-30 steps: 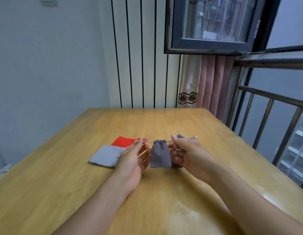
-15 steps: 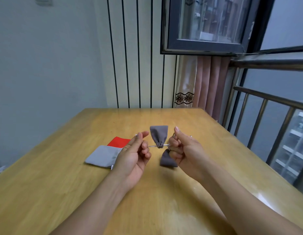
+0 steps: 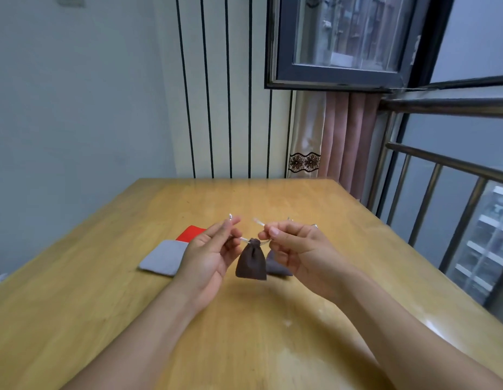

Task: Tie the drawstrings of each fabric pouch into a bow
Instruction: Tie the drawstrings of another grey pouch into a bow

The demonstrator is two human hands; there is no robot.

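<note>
A small dark grey pouch (image 3: 251, 263) hangs in the air above the wooden table (image 3: 273, 347), its neck gathered shut. My left hand (image 3: 209, 254) pinches the pale drawstring on the pouch's left side, and my right hand (image 3: 296, 249) pinches the drawstring on its right. Both string ends stick up past my fingertips. Another dark grey pouch (image 3: 277, 267) lies on the table just behind the hanging one, partly hidden by my right hand. A light grey pouch (image 3: 164, 261) lies flat to the left, overlapping a red pouch (image 3: 191, 233).
The table runs to a striped wall at the back. A metal railing (image 3: 441, 192) and a window stand along the right side, with a pink curtain (image 3: 346, 142) in the corner.
The held pouch, flipped upward above the strings half a second ago, now hangs down below them. Both hands have risen slightly and stay close together.
</note>
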